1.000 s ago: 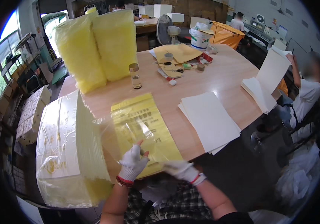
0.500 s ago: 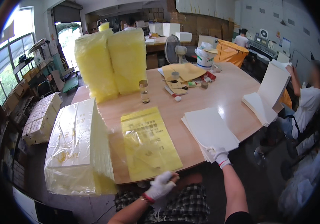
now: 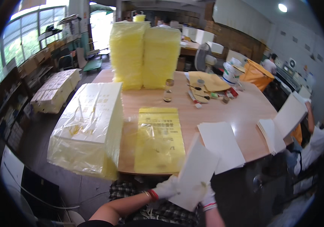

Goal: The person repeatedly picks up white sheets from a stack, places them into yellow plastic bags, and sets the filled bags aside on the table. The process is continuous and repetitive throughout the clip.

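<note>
Over my lap, close to the table's front edge, I hold a white paper sheet (image 3: 196,172) tilted upright. My gloved left hand (image 3: 168,188) grips its lower left edge, and my gloved right hand (image 3: 207,197) has its lower right edge. Whether it is one sheet or several together, I cannot tell. Just beyond lies a yellow printed plastic bag (image 3: 159,143), flat on the table. To its right rests a fanned stack of white sheets (image 3: 224,145). A tall pile of filled yellow bags (image 3: 90,113) stands left of the flat bag.
Two tall stacks of yellow bags (image 3: 129,56) stand at the far left of the table (image 3: 131,125). A glass bottle (image 3: 168,90), brown paper with small tools (image 3: 207,83), a white bucket (image 3: 230,72) and a fan (image 3: 203,56) are farther back. At right, another person (image 3: 317,142) handles white sheets (image 3: 290,113).
My right hand has lifted a white sheet off the stack and brought it left toward me. My left hand has moved to its edge and taken hold. The view has turned left.
</note>
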`<state>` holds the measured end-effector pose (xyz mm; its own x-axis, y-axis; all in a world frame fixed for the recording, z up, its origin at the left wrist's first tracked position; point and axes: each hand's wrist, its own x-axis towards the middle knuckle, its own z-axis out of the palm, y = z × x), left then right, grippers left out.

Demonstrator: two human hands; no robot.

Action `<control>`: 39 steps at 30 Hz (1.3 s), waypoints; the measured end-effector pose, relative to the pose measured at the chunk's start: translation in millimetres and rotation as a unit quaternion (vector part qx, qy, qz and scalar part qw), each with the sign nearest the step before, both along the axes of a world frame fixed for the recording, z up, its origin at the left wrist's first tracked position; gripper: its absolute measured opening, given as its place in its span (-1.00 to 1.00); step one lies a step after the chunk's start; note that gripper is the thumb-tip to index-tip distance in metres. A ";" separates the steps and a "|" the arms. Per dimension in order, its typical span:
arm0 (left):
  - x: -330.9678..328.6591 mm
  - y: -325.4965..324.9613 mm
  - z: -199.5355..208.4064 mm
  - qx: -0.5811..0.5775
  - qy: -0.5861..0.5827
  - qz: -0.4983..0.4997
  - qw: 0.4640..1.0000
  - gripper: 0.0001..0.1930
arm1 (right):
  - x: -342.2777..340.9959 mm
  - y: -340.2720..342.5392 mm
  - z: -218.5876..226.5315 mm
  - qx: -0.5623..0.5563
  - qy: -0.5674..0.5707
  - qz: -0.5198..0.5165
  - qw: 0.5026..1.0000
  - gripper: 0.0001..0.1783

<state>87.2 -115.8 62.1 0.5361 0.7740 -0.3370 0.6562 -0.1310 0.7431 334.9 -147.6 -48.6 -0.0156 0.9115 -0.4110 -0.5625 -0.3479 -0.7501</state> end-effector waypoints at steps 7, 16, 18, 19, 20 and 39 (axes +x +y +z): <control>-2.1 -2.7 95.6 -0.068 0.086 -0.124 0.986 -0.41 | -87.7 14.8 -0.7 0.138 -0.177 -0.062 0.972 -0.66; -116.7 124.3 77.5 0.021 -0.203 0.201 0.958 -0.52 | -50.1 5.4 105.8 0.311 -0.498 -0.054 0.808 -0.62; -116.1 124.6 68.2 -0.106 -0.394 0.166 0.898 -0.55 | -42.6 0.0 119.0 0.386 -0.567 -0.005 0.727 -0.61; -114.8 130.2 61.7 -0.093 -0.415 0.195 0.884 -0.56 | -43.3 4.2 125.1 0.390 -0.623 0.034 0.677 -0.60; -113.8 134.8 49.8 -0.084 -0.430 0.228 0.869 -0.57 | -48.4 8.7 132.5 0.387 -0.672 0.075 0.626 -0.60; -97.7 102.9 -77.6 0.615 0.029 0.052 0.786 -0.65 | -138.6 172.0 24.7 0.148 -0.735 0.099 0.655 -0.28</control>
